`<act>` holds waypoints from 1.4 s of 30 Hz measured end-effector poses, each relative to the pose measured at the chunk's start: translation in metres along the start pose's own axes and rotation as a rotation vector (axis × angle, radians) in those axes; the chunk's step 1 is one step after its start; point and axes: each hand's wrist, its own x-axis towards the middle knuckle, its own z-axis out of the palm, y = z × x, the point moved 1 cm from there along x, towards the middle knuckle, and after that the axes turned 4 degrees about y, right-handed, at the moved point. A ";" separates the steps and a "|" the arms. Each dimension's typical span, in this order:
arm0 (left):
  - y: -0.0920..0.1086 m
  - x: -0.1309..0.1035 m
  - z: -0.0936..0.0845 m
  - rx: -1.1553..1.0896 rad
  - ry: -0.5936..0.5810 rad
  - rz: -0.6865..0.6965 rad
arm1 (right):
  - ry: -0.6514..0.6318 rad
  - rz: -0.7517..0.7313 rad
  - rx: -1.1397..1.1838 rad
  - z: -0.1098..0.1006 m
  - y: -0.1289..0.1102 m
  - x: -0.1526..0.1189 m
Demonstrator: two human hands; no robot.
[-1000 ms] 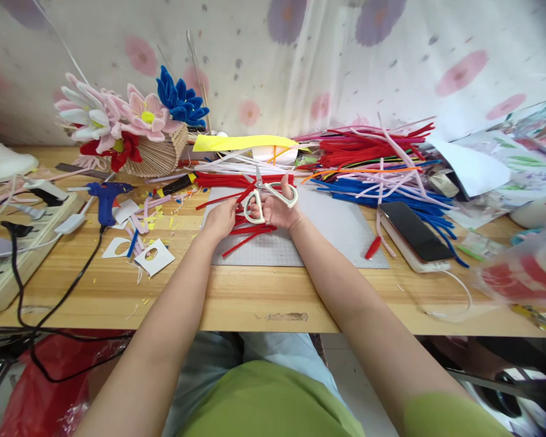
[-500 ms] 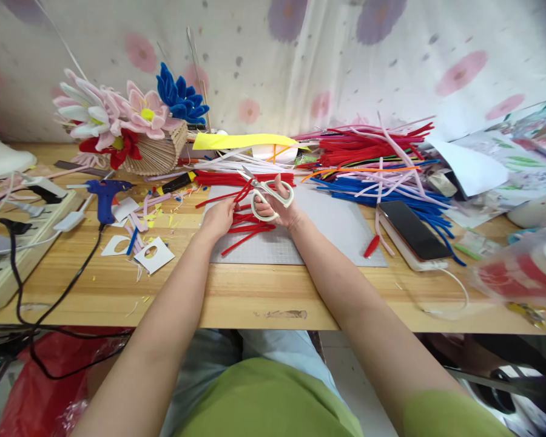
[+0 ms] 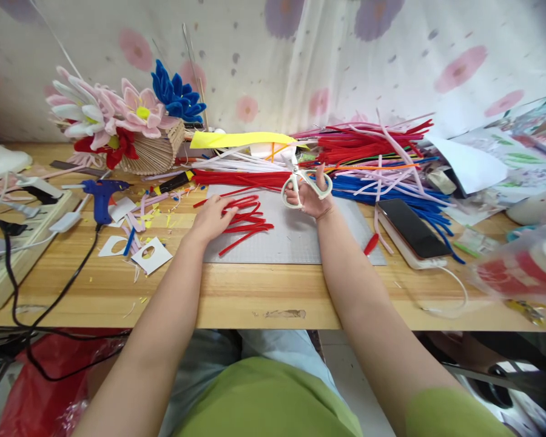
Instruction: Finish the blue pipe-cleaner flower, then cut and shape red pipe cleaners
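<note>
In the head view, the short red pipe cleaners (image 3: 248, 229) lie in a loose pile on the left part of the grey mat (image 3: 295, 243), which is on the wooden desk (image 3: 264, 291). The left hand (image 3: 213, 218) is over the left ends of the pile. Its fingers are a bit bent and loosely spread, with a gap by the thumb; I cannot tell if they touch the red fuzz. The right hand (image 3: 313, 197) is to the right of the pile, with its fingers in the handles of the white scissors (image 3: 297, 174). The handles are wide apart, but the blades are too blurry to read. On the far side of the pile is a long red bundle (image 3: 246, 178).

The short ones look very light and fuzzy. They should bend easily and stay bent, and they should not slip or break. A good place to pinch one is its loose right end, away from the tangle. The scissors look hard and a little heavier, so the handles are the safe place to hold.
</note>
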 end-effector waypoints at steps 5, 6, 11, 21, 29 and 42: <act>0.013 -0.008 0.004 0.027 -0.123 0.164 | 0.056 -0.076 0.027 -0.006 0.004 0.001; 0.014 -0.009 0.004 0.032 -0.138 0.166 | 0.053 -0.065 0.028 -0.005 0.006 0.003; 0.016 -0.002 0.001 -0.044 0.000 0.139 | 0.057 -0.066 0.017 -0.004 0.012 0.011; 0.006 0.059 0.015 0.230 0.062 -0.110 | 0.316 -0.286 0.192 -0.003 0.004 0.009; 0.002 0.070 0.019 0.339 -0.081 -0.072 | 0.313 -0.282 0.175 -0.004 0.006 0.010; 0.041 0.052 -0.024 0.240 0.213 -0.017 | 0.409 -0.551 -0.479 0.031 -0.023 0.008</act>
